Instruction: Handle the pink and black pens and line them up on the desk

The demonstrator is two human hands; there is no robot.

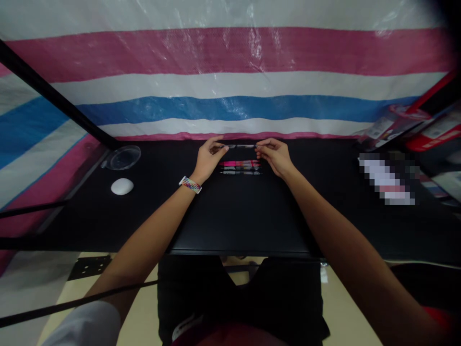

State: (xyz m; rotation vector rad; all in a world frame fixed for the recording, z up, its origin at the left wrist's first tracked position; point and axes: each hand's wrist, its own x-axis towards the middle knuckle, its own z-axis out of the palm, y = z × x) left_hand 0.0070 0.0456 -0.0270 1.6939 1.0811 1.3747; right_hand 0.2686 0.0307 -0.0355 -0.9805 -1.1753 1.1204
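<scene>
Pen [246,146], head view: it lies crosswise beyond a small row of pens [240,166], at the far middle of the black table [237,216], near the foot of the striped sheet [230,108]. Your left hand [209,157], with a patterned wristband [190,184] behind it, pinches the pen's left end between thumb and fingers; your right hand [276,156] pinches the right end in the same way, its lower fingers curled. Whether the pen touches the tabletop or is slightly raised cannot be told. The row, which includes pink and clear-bodied pens, lies side by side just nearer to you, roughly parallel to the one you hold. For good control, grip lightly with the fingertips, hold both ends at equal height, and judge the pen's line against the row. Mind the curled fingers of your right hand: they sit close to the row's right end and could nudge it askew. Well apart at left are a clear round dish [124,157] and a white domed object [122,186].
</scene>
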